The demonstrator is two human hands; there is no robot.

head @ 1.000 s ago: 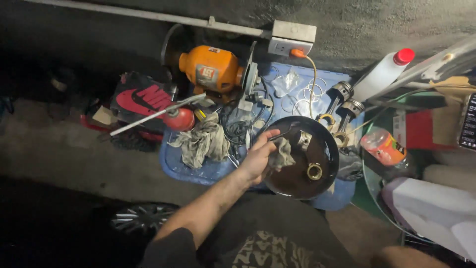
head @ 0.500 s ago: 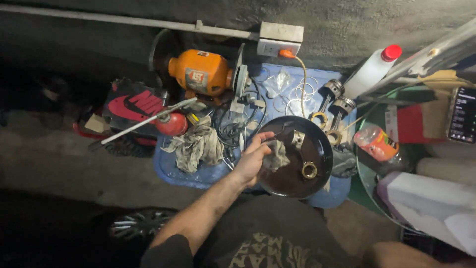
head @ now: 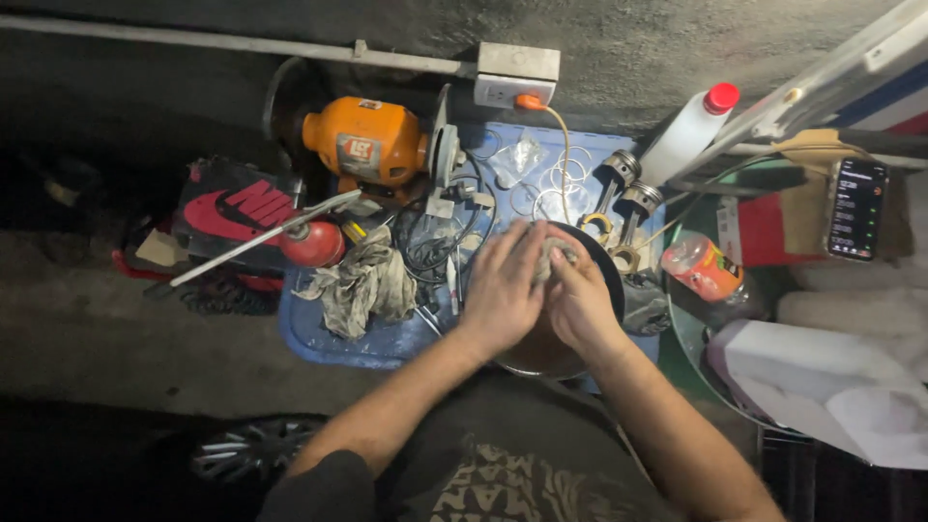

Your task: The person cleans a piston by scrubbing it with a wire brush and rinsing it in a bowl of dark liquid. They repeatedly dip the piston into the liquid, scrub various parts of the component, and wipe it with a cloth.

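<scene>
Both bare forearms reach forward, converging; left hand (head: 503,290) lies palm down with fingers stretched together, right hand (head: 580,302) pressed against it, fingers curled, the two hands touching side by side, wrists nearly level

It was a rough repair workshop: an orange bench grinder (head: 362,145) stood against a bare concrete wall (head: 628,39), with two pistons (head: 623,198), greasy rags (head: 362,285) and loose wires (head: 435,242) on a blue tray (head: 319,338).

Blue tray (head: 319,338) on concrete floor (head: 116,329): orange bench grinder (head: 362,145), grey rag (head: 362,285), dark round pan (head: 609,275), two pistons (head: 628,193).
</scene>
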